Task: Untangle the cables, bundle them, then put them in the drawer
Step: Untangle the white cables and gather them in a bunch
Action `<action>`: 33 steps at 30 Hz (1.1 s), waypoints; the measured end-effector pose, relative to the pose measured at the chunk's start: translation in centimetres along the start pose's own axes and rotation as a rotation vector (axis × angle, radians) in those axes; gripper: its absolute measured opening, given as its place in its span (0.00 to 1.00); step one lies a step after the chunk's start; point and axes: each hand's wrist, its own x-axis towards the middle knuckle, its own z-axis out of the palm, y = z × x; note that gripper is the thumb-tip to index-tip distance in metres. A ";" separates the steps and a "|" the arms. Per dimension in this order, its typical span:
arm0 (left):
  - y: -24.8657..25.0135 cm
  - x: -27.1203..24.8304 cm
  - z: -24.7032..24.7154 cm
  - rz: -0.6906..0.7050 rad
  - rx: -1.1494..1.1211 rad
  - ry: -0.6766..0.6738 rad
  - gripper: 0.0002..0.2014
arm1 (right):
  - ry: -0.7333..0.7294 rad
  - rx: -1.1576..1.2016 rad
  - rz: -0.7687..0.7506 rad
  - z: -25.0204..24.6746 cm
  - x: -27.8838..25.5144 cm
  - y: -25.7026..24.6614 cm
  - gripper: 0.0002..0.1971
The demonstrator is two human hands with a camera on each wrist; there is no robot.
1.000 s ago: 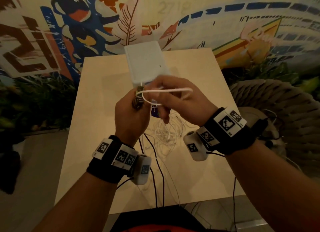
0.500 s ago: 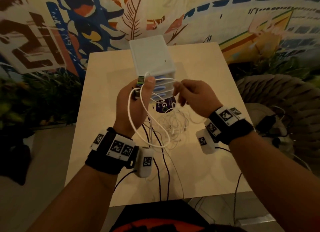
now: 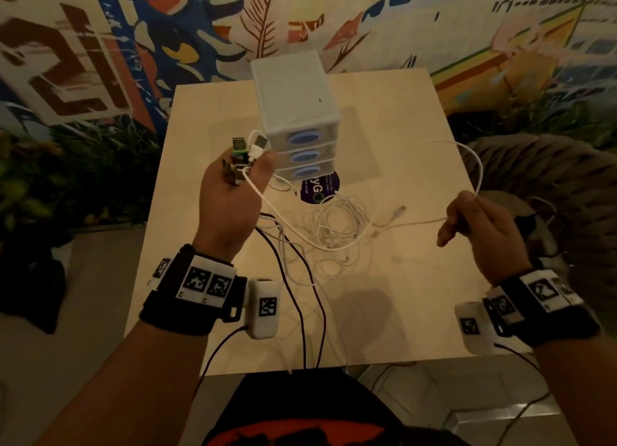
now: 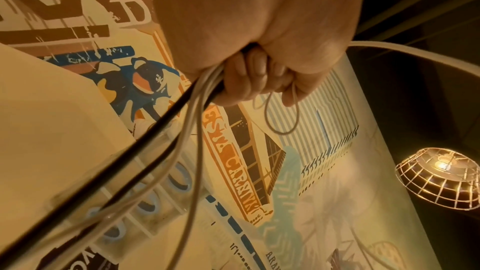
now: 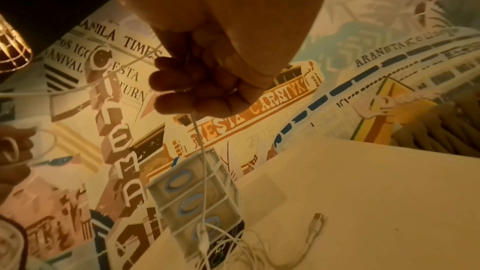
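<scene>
Above the table's left half, my left hand [image 3: 243, 172] is raised and grips several cable plugs [image 3: 248, 148] at the fingertips. The left wrist view shows that fist [image 4: 259, 81] closed round white and black cables [image 4: 194, 114]. My right hand [image 3: 467, 212] is out to the right and pinches a white cable [image 3: 480, 172], seen from below in the right wrist view [image 5: 200, 151] under the curled fingers [image 5: 176, 89]. That cable sags from the left hand to a white tangle [image 3: 334, 225] on the table. The white three-drawer unit [image 3: 293, 112] stands behind with all drawers shut.
The pale wooden table [image 3: 400, 295] has a loose white plug [image 3: 400, 210] lying right of the tangle and a round purple sticker [image 3: 317, 187] before the drawers. A woven chair [image 3: 551, 178] stands close on the right. Black wires [image 3: 300, 312] trail over the front edge.
My hands have moved apart. The right hand has drawn the white cable far out to the right, opening a long loop, while the left hand keeps hold of the plugs.
</scene>
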 end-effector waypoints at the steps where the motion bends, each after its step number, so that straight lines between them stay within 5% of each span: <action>1: -0.2 -0.2 0.0 -0.003 0.011 0.004 0.17 | 0.000 0.000 -0.009 0.0 -0.3 -0.1 0.23; 5: 0.4 -1.0 0.2 0.007 -0.002 -0.032 0.20 | -0.086 -0.027 0.010 -1.2 -2.2 -0.3 0.26; 9: 1.2 -0.8 0.1 -0.054 -0.178 -0.038 0.15 | -0.183 0.069 0.216 -1.7 -5.9 0.3 0.30; 14: 0.9 -0.3 -0.4 -0.107 -0.231 -0.071 0.13 | -0.526 0.012 0.460 1.9 -11.6 4.2 0.24; 19: 0.5 -1.1 -1.5 -0.119 -0.190 -0.113 0.15 | -0.855 -0.233 0.606 7.1 -15.9 8.8 0.25; 23: 0.8 -1.9 -2.6 -0.068 -0.087 -0.160 0.17 | -1.096 -0.663 0.473 10.0 -18.0 10.3 0.19; 28: 1.4 -3.4 -3.0 0.020 -0.014 -0.258 0.10 | -1.053 -0.861 0.392 9.2 -16.5 7.4 0.22; 30: 0.9 -3.7 -3.1 0.066 0.041 -0.271 0.10 | -0.893 -0.818 0.291 8.2 -14.3 2.9 0.09; 33: -0.1 -4.1 -2.6 0.132 0.186 -0.276 0.06 | -0.557 -0.495 0.130 8.2 -10.6 -5.9 0.20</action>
